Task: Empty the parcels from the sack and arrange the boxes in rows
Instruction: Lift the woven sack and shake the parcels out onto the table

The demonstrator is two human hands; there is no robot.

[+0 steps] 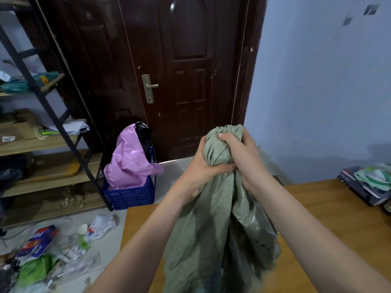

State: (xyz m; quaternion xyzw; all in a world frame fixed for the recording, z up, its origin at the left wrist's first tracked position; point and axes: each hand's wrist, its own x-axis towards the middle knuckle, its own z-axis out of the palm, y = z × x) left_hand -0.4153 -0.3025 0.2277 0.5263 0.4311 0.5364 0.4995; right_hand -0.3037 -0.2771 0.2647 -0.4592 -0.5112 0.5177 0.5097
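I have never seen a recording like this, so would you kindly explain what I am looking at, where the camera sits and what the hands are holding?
There is no machine here: a person wears one wide-angle camera on the head, looking forward and down at their own arms. Both bare hands grip the bunched top of a grey-green woven sack, the left hand from the left, the right hand over the top. The sack hangs over a wooden table; no parcels are out yet. At the table's far right corner lies a dark box with greenish bags on it. Behind stand a dark door, a blue crate holding a pink bag, and shelves; litter covers the floor.
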